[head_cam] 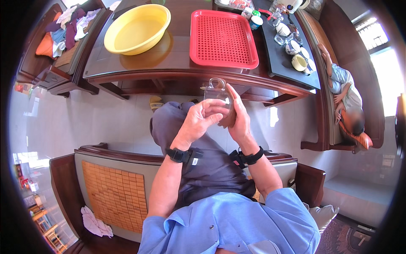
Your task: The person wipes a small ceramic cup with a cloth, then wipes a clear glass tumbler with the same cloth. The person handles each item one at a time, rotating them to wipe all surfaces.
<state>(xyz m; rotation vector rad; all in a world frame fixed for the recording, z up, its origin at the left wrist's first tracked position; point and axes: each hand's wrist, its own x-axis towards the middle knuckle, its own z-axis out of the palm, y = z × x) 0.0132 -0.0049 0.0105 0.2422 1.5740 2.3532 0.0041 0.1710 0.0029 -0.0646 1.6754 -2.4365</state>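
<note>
Between my two hands is a clear glass vessel with a looped handle [219,92], held above my lap near the table edge. My right hand [238,119] cups it from the right side. The fingers of my left hand [201,119] lie over its near left side and partly hide it. Just beyond, a red perforated plastic tray [223,39] rests on the dark wooden table [177,52]. A yellow plastic basin [138,30] stands to its left.
At the right, a black tea tray [285,71] bears several cups [299,62] and glassware. Small jars [255,23] stand beside the red tray. A person [345,92] lies on the right-hand bench. Clothes [68,30] are heaped on the left-hand bench. Below me is a wooden bench with a bamboo mat [115,193].
</note>
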